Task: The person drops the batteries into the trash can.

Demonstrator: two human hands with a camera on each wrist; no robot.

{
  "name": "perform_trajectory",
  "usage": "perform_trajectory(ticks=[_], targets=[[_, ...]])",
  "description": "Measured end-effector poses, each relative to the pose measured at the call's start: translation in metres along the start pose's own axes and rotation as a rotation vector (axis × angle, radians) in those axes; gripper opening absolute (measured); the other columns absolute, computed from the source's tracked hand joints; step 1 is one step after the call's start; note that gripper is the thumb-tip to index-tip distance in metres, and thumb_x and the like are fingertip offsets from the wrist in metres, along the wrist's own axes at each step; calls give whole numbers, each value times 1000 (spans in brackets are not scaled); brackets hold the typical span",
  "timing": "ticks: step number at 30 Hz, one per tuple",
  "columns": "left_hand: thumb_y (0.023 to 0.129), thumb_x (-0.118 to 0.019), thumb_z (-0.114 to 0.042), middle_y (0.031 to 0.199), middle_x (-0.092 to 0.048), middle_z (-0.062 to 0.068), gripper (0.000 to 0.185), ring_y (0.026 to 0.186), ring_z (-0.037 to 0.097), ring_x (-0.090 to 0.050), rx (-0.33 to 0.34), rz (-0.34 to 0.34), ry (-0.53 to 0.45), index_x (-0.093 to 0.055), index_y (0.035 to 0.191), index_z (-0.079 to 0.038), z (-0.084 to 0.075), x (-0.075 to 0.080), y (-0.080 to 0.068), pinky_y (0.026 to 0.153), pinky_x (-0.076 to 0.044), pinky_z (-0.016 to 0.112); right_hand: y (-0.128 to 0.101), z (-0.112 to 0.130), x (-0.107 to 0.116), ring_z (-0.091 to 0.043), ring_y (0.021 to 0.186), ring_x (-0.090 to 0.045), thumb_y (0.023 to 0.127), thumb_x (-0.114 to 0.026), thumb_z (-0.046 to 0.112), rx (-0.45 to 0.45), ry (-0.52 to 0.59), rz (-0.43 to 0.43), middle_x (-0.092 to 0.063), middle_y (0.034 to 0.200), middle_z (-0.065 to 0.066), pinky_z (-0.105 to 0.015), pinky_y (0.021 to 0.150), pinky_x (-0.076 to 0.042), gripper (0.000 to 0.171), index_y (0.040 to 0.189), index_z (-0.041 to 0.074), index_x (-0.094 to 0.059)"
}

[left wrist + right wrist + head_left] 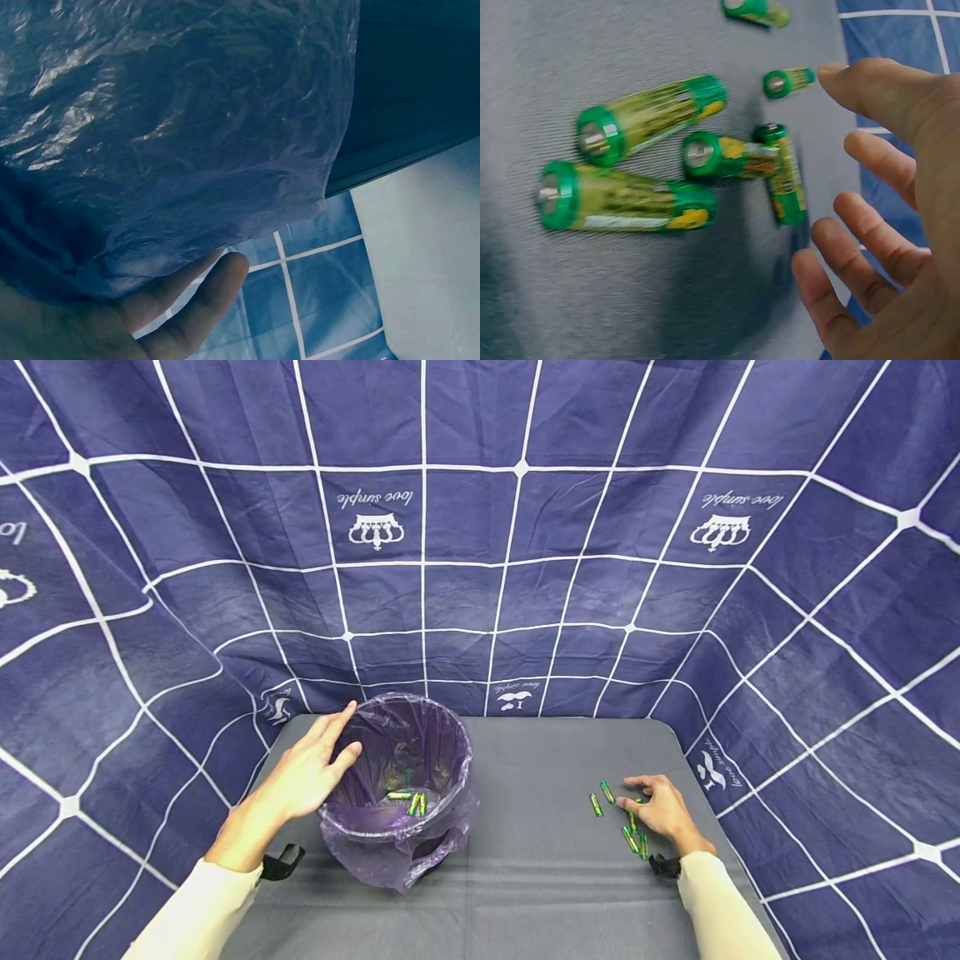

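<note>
Likely pick-up stage: your left hand (303, 774) loose at the lined bin (378, 836); right hand (662, 810), empty, over batteries (596, 805) right of the bin; pinch one next.

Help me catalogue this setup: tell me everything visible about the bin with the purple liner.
The bin looks round and dark, standing upright on the grey tabletop at the person's left. Its purple liner, apparently thin, wrinkled, see-through plastic, covers the inside, folds over the top and hangs loosely outside, with a handle-like loop at the front. At least three batteries lie inside at the bottom. The left hand is at its left edge; how firmly it touches is unclear.
</note>
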State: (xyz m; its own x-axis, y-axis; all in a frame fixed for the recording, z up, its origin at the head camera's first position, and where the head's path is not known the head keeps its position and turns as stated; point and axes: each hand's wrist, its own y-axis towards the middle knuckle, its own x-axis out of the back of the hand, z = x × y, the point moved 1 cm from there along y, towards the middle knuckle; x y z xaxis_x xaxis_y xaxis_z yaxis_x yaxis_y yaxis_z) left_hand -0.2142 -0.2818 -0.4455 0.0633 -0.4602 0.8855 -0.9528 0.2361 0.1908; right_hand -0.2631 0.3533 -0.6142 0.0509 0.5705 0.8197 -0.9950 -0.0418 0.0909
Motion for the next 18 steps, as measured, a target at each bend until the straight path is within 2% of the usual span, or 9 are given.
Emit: perform_trajectory(ticks=[4,8,18], targets=[[123,-53,-39,174,-49,26,73,151,57,-61,6,5,4,-28,186,-11,0,1,-1,110,-53,82,-3,-7,-6,-38,116,-76,94,-99,29,-43,-1,15,-76,130,-27,-56,102,-59,45,131,7,-87],[123,-52,-39,174,-48,26,73,152,58,-60,11,5,1,-27,186,-11,0,1,-1,111,-52,84,-4,-13,-12,-38,116,-76,93,-99,29,-70,-7,10,-76,129,-26,-55,100,-59,42,129,9,-88],[124,-52,-40,175,-48,26,72,154,58,-59,13,0,4,-28,186,-11,-1,0,-1,113,-52,83,-4,-11,-18,-35,107,-75,92,-99,24,-84,-12,-43,-79,117,-22,-48,92,-58,32,118,8,-90]])
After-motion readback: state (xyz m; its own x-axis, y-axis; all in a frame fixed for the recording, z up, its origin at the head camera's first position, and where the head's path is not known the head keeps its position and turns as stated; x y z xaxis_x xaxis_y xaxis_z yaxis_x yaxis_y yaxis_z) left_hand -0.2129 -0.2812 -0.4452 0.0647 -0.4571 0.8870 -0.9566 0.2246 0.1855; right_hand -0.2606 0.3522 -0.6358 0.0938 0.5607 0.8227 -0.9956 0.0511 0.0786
